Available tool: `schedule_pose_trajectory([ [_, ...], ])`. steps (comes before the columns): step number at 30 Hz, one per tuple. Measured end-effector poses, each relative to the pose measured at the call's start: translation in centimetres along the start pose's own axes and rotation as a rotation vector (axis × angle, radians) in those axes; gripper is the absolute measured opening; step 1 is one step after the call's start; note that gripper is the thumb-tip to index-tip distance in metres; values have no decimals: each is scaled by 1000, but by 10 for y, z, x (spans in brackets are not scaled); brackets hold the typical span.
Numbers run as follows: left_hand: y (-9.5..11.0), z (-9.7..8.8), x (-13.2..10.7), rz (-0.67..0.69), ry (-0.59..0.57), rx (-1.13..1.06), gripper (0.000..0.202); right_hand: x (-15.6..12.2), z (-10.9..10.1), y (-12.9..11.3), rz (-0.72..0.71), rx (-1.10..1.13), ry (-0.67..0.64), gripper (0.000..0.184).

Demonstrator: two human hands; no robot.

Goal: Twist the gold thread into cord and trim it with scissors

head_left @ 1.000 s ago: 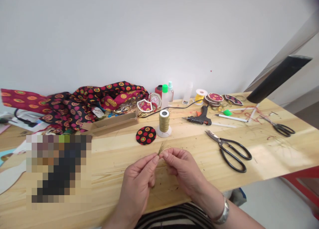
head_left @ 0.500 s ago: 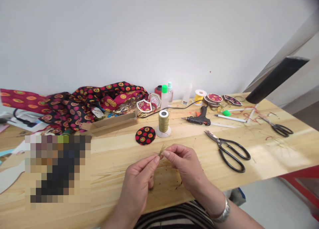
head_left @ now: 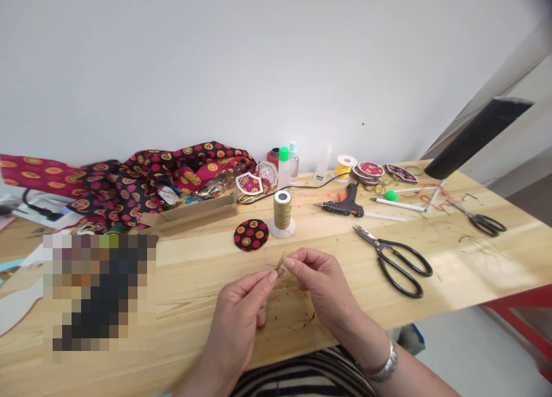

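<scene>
Between the fingertips of both hands is a small bundle of olive-gold thread (head_left: 280, 261), its ends pointing up. My left hand (head_left: 246, 305) pinches the bundle from below between thumb and forefinger. The thumb and forefinger of my right hand (head_left: 321, 276) close on its upper right side. Just beyond my hands stands a spool of olive-gold thread (head_left: 283, 213), upright on its white base. A round patterned fabric disc (head_left: 250, 235), black with red and orange motifs, lies flat to the spool's left. Black-handled scissors (head_left: 392, 262) lie partly open to the right of my right hand.
A black glue gun (head_left: 345, 204) with its cable lies behind the scissors. Patterned cloth (head_left: 112, 184) is heaped at the back left by a cardboard tray (head_left: 194, 216). Bottles (head_left: 283, 167), a yellow spool (head_left: 345, 168) and smaller scissors (head_left: 487, 224) stand or lie farther back and right.
The thread ends, fanned out before, are now gathered into a narrower bundle. My right fingertips have shifted slightly against it; the left hand has barely moved.
</scene>
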State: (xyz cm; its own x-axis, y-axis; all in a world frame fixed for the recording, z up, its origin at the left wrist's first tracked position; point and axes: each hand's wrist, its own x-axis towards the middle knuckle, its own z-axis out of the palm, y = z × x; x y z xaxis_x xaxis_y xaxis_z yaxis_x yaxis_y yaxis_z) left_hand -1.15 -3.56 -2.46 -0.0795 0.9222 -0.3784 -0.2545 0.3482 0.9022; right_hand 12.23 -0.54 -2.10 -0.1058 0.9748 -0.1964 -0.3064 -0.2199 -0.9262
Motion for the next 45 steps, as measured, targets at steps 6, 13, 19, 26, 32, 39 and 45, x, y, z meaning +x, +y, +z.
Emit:
schedule_pose_trajectory([
  [6,-2,0,0,51,19,36,27,1,-1,0,3,15,15,17],
  [13,-3,-5,-2,178,54,241,26,0,-2,0,20,7,31,19],
  [19,4,0,-4,218,97,300,23,-1,-2,0,18,11,20,19],
  [26,4,0,-5,218,93,316,22,-2,-1,-3,15,8,26,19],
  [32,-2,-2,-1,159,84,247,28,-1,-4,1,50,33,42,23],
  [39,-5,-1,0,86,102,45,32,-6,-10,8,174,10,-52,34],
  [45,-4,2,-2,77,54,56,28,-11,-4,7,193,83,-131,22],
])
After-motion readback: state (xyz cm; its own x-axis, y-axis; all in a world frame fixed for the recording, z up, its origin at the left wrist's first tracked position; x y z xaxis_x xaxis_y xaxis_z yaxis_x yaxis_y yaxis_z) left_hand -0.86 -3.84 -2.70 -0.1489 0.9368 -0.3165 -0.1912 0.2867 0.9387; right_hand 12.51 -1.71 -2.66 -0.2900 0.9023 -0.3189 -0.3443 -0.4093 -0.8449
